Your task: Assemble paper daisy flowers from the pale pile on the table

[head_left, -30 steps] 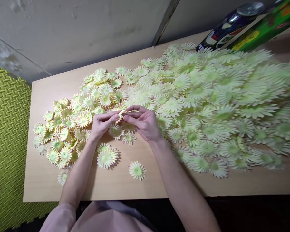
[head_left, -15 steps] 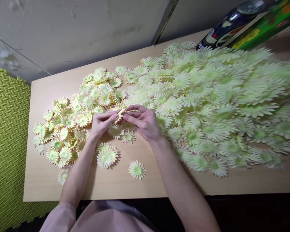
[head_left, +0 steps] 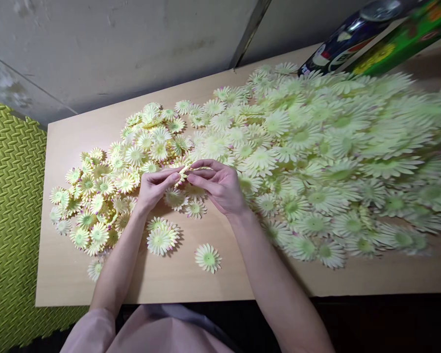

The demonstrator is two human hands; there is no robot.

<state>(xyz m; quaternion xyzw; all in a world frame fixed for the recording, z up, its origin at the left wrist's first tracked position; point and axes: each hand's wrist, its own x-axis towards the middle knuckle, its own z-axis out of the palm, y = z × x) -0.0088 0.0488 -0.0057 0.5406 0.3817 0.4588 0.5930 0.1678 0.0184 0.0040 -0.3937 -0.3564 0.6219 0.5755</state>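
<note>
Between my two hands is a pale yellow artificial flower head (head_left: 183,175), seen nearly edge-on. My left hand (head_left: 155,188) pinches its left side between thumb and fingers. From the other side, the closed thumb and fingers of my right hand (head_left: 219,189) grip it too. Whether it is one layer or several stacked together I cannot tell. Just below the hands lie loose flower heads (head_left: 196,209). Nearer to me on the table are a small overlapping cluster of flower heads (head_left: 163,237) and a single flower head (head_left: 208,258) lying face up with a green centre.
A heap of smaller flower heads (head_left: 105,186) spreads to the left, and a larger pile (head_left: 316,162) covers the right of the wooden table (head_left: 228,282). At the back right stand a dark bottle (head_left: 347,37) and a green package (head_left: 400,44). A grey wall (head_left: 132,44) rises behind.
</note>
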